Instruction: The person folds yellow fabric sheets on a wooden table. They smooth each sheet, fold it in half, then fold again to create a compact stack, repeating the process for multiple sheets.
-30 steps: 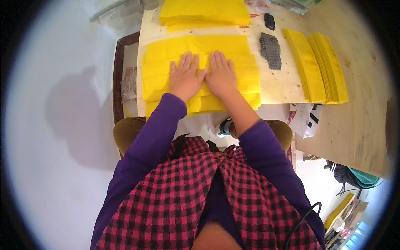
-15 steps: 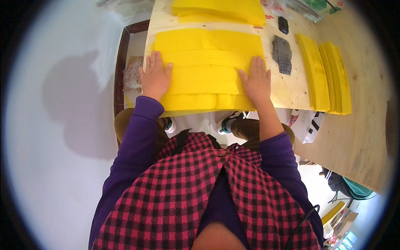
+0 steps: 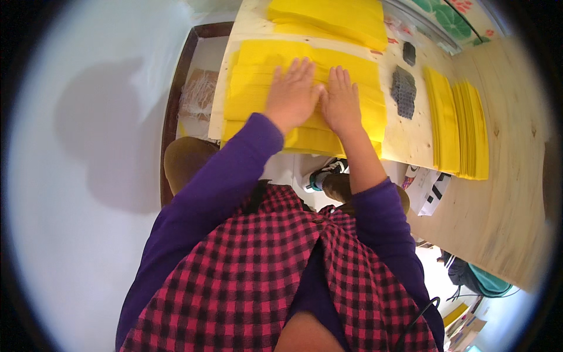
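A yellow fabric sheet [image 3: 252, 76], folded in flat pleats, lies in front of me at the near edge of the wooden table. Both palms rest flat on it, close together near its middle. My left hand [image 3: 292, 97] has its fingers stretched out over the pleats, slightly blurred. Beside it, my right hand [image 3: 341, 104] lies with straight fingers pointing away from me. The two thumbs nearly meet, and neither hand grips anything. Part of the folds is hidden under the hands.
Another yellow fabric stack [image 3: 328, 20] lies at the far side. To the right are a grey mesh-like pad [image 3: 403, 91], a small black object [image 3: 409, 53] and folded yellow bundles [image 3: 463, 126] against a wooden panel [image 3: 504, 193]. Pale stringy scraps [image 3: 199, 97] sit left of the table [image 3: 410, 144].
Both hands have moved inward from the left and right sides of the yellow fabric to its middle. The whole view has tilted slightly.
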Tool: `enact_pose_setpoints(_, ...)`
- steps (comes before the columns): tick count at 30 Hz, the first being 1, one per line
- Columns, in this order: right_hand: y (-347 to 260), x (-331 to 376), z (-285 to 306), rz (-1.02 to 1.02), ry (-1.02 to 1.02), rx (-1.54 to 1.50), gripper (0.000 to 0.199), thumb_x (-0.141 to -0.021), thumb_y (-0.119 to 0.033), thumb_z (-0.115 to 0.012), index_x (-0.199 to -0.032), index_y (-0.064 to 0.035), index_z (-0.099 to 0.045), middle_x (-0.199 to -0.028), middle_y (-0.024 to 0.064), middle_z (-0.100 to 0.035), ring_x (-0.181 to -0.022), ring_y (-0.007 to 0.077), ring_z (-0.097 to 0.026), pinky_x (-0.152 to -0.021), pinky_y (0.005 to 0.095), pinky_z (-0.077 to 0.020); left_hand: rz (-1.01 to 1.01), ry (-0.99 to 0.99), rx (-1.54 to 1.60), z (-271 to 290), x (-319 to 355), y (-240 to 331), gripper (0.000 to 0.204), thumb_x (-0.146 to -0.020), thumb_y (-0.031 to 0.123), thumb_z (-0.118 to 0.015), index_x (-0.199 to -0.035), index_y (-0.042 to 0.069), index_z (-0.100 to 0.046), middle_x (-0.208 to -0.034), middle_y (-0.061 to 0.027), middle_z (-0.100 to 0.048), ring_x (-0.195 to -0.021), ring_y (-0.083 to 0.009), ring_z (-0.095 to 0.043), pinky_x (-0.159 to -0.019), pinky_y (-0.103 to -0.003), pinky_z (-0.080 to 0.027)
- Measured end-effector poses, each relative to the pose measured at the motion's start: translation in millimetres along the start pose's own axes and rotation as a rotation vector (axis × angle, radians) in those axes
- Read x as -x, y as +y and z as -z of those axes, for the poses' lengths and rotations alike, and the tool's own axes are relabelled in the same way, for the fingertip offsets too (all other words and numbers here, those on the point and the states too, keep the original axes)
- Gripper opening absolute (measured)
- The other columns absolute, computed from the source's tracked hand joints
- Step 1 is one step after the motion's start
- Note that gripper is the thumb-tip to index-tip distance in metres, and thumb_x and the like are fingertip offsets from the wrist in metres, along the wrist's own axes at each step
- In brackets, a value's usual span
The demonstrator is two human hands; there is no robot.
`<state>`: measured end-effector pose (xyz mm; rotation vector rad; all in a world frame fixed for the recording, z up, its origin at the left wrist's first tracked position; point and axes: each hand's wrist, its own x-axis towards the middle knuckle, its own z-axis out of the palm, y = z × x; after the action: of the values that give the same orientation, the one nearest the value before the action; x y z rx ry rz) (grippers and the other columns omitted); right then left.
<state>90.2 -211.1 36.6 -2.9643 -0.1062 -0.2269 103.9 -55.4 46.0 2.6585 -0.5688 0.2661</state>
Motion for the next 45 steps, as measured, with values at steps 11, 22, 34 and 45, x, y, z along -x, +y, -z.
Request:
enact_pose_setpoints(11, 16, 24, -7, -0.100, -0.073, 0.108, 0.077, -0.094, -0.053, -0.037, -0.147, -0.0001, -0.021, -0.154, 0.0172, -0.021, -0.144, 0.0274, -0.017, -0.116, 0.0433, -0.0126, 0.221, -0.123, -0.139, -2, 17, -50, 0.067, -0.095, 0.046, -0.039, -0.147, 0.006, -0.027, -0.155, -0.0109, -0.023, -0.144, -0.0234, -0.017, -0.115, -0.051, -0.009)
enact_pose_setpoints(22, 87, 20, 14, -0.009, 0.084, 0.047, 0.050, -0.092, -0.030, -0.052, -0.133, -0.0030, -0.047, -0.140, 0.0183, -0.044, -0.133, 0.0333, -0.036, -0.110, 0.0463, -0.0265, 0.310, 0.036, -0.368, 18, 48, -100, 0.060, -0.097, 0.036, -0.039, -0.148, 0.006, -0.025, -0.156, -0.0104, -0.019, -0.145, -0.0251, -0.011, -0.114, -0.055, -0.004)
enact_pose_setpoints(34, 117, -57, 46, 0.063, -0.337, -0.122, 0.032, -0.076, -0.027, -0.073, -0.096, -0.0031, -0.066, -0.095, 0.0153, -0.067, -0.090, 0.0317, -0.064, -0.077, 0.0388, -0.0508, 0.223, 0.131, -0.121, 55, 87, -67, 0.055, -0.094, 0.024, -0.050, -0.143, 0.003, -0.034, -0.152, -0.0168, -0.025, -0.143, -0.0323, -0.017, -0.114, -0.053, -0.011)
enact_pose_setpoints(45, 100, -31, 119, 0.042, -0.460, -0.295, 0.033, -0.079, -0.026, -0.068, -0.095, 0.0006, -0.058, -0.084, 0.0116, -0.061, -0.078, 0.0221, -0.056, -0.070, 0.0342, -0.0448, 0.518, -0.457, 1.655, 41, 125, 3, 0.040, -0.099, 0.026, -0.048, -0.128, -0.001, -0.049, -0.131, -0.0210, -0.051, -0.123, -0.0313, -0.050, -0.103, -0.040, -0.040)
